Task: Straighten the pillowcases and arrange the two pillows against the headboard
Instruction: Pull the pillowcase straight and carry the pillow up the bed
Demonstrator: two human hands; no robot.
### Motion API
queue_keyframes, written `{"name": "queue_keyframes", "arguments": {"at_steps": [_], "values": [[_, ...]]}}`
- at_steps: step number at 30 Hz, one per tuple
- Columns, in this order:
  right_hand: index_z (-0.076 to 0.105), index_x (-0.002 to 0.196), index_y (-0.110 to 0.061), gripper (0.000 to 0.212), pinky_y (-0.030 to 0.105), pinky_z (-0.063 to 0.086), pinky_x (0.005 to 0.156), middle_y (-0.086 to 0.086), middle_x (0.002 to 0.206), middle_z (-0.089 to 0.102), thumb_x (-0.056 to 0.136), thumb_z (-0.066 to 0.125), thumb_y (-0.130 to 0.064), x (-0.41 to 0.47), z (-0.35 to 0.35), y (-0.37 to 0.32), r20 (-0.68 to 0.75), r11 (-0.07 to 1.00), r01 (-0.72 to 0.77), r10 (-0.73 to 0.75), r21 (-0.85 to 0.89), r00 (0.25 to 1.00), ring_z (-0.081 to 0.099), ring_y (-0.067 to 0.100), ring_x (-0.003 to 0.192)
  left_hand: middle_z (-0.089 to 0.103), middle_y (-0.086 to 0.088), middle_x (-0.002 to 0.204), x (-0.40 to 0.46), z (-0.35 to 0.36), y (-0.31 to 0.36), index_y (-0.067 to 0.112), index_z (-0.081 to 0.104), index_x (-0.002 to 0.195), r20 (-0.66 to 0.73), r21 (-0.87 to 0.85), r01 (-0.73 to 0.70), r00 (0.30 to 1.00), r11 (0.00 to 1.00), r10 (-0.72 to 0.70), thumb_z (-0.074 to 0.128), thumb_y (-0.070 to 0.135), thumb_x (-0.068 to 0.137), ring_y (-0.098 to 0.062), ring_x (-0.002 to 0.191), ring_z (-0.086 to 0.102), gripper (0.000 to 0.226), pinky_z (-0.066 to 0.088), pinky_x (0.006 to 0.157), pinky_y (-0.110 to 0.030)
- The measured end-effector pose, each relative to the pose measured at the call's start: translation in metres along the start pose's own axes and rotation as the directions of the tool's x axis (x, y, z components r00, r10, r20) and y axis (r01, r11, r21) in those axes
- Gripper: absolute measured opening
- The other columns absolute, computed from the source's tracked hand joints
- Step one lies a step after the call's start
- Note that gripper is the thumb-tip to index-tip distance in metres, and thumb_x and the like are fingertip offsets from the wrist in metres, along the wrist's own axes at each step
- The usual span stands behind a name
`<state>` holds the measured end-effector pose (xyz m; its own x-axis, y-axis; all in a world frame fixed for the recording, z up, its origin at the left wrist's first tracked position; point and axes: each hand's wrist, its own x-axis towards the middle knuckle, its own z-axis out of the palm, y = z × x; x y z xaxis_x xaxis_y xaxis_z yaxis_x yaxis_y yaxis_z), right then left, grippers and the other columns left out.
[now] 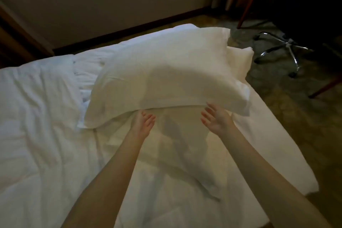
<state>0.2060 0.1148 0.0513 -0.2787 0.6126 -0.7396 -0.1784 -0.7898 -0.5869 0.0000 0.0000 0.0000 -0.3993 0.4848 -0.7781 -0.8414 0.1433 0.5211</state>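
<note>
Top pillow [162,77], long axis lower-left to upper-right, over second pillow [240,61]; left hand [143,123] and right hand [215,119] spread, empty, at its near edge.

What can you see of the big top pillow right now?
The top pillow is white, plump, in a smooth cloth case with a flat flanged border. It lies slantwise across the bed, resting partly on a second pillow at its far right. Both open hands, left hand and right hand, reach to its near edge, palms up.
</note>
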Motion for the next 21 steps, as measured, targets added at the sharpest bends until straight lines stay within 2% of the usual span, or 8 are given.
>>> {"name": "queue_keyframes", "arguments": {"at_steps": [2,5,7,11,15,16,18,21], "values": [[0.058,0.104,-0.023,0.016,0.033,0.038,0.086,-0.002,0.105,0.049,0.089,0.063,-0.022,0.012,0.008,-0.008,-0.036,1.000,0.003,-0.002,0.013,0.999,0.048,0.018,0.099,0.038,-0.015,0.145,0.013,0.008,0.009,0.007,0.025,0.147,-0.002,-0.002,0.042,0.999,0.999,-0.042,0.035,0.037,0.100,-0.026,0.133,0.043,0.057,0.038,0.105,-0.030],[0.051,0.132,-0.022,0.049,0.037,0.030,0.106,-0.002,0.125,0.045,0.085,0.068,-0.025,0.026,0.017,-0.014,-0.121,0.997,-0.050,0.056,0.051,0.991,0.040,0.021,0.126,0.046,-0.009,0.126,0.028,0.021,0.021,0.013,0.043,0.136,-0.002,-0.105,0.109,0.994,0.988,-0.110,0.042,0.049,0.093,-0.020,0.107,0.054,0.056,0.045,0.094,-0.028],[0.049,0.134,-0.022,0.053,0.040,0.024,0.112,-0.001,0.125,0.040,0.085,0.069,-0.026,0.030,0.022,-0.013,-0.150,0.989,-0.095,0.112,0.118,0.982,0.037,0.020,0.130,0.038,-0.014,0.137,0.036,0.026,0.024,0.014,0.029,0.146,-0.037,-0.181,0.127,0.990,0.975,-0.136,0.046,0.053,0.090,-0.024,0.123,0.045,0.070,0.035,0.106,-0.034],[0.054,0.100,-0.023,0.014,0.037,0.027,0.110,-0.002,0.107,0.054,0.090,0.063,-0.028,0.045,0.031,-0.009,-0.091,0.955,-0.100,0.130,0.279,0.987,0.045,0.017,0.121,0.039,-0.015,0.145,0.051,0.028,0.031,0.013,0.020,0.148,-0.050,-0.349,0.111,0.989,0.930,-0.137,0.055,0.054,0.085,-0.028,0.128,0.046,0.082,0.037,0.105,-0.036],[0.057,0.081,-0.024,0.015,0.028,0.040,0.096,-0.005,0.090,0.057,0.096,0.054,-0.020,0.054,0.040,-0.008,-0.098,0.878,-0.053,0.112,0.475,0.989,0.056,0.014,0.091,0.054,-0.014,0.099,0.066,0.022,0.033,0.011,0.032,0.141,-0.113,-0.436,0.062,0.986,0.898,-0.123,0.063,0.052,0.082,-0.024,0.079,0.058,0.078,0.049,0.084,-0.031],[0.057,0.079,-0.023,0.020,0.027,0.043,0.097,-0.003,0.090,0.058,0.097,0.052,-0.016,0.056,0.042,-0.007,-0.098,0.828,-0.038,0.112,0.559,0.989,0.058,0.016,0.090,0.055,-0.014,0.098,0.070,0.020,0.033,0.012,0.036,0.139,-0.103,-0.428,0.073,0.986,0.901,-0.130,0.061,0.054,0.082,-0.025,0.081,0.059,0.075,0.049,0.084,-0.033],[0.058,0.081,-0.019,0.019,0.028,0.039,0.109,0.003,0.101,0.064,0.098,0.050,-0.013,0.058,0.042,-0.006,-0.068,0.724,-0.044,0.126,0.688,0.990,0.059,0.019,0.116,0.058,-0.014,0.120,0.076,0.015,0.030,0.015,0.044,0.138,-0.023,-0.430,0.104,0.992,0.897,-0.126,0.052,0.059,0.085,-0.031,0.109,0.059,0.069,0.045,0.097,-0.042],[0.062,0.119,-0.019,0.027,0.032,0.033,0.113,0.002,0.131,0.061,0.096,0.050,-0.012,0.060,0.035,-0.002,0.016,0.614,-0.118,0.169,0.781,0.985,0.047,0.014,0.134,0.053,-0.009,0.137,0.073,0.015,0.032,0.017,0.049,0.137,0.010,-0.425,0.062,0.998,0.903,-0.064,0.040,0.054,0.093,-0.030,0.130,0.047,0.058,0.036,0.107,-0.048]]}}
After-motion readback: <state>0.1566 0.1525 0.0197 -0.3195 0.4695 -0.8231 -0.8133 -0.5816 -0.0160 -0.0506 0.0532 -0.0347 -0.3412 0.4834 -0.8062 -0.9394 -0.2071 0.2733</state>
